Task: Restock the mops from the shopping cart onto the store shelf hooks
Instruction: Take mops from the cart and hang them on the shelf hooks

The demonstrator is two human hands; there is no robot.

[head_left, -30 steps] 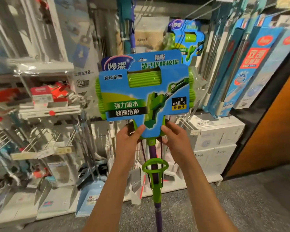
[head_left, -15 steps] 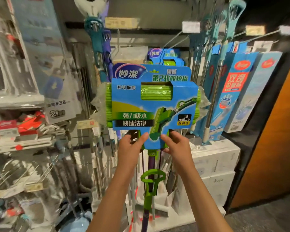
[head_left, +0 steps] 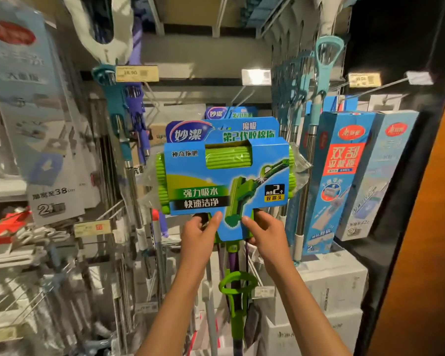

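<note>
I hold a sponge mop [head_left: 226,176] upright in front of the shelf; its green roller head sits in a blue printed card sleeve and its green and purple handle hangs down between my arms. My left hand [head_left: 199,233] pinches the sleeve's lower stem from the left, and my right hand [head_left: 263,231] pinches it from the right. Just behind it hangs another mop of the same kind [head_left: 229,114], only its card top showing. A wire shelf hook [head_left: 242,97] juts out above that one. The shopping cart is not in view.
Teal-handled mops [head_left: 319,80] and blue boxed flat mops [head_left: 342,176] hang to the right, with white cartons [head_left: 332,281] stacked below. Teal and purple mop poles [head_left: 125,116] hang to the left beside wire hooks with price tags. An orange wall [head_left: 432,227] bounds the right side.
The mop has been lifted higher and carried closer to the shelf, and now sits right in front of the hanging one. Both hands keep the same grip on the sleeve's stem.
</note>
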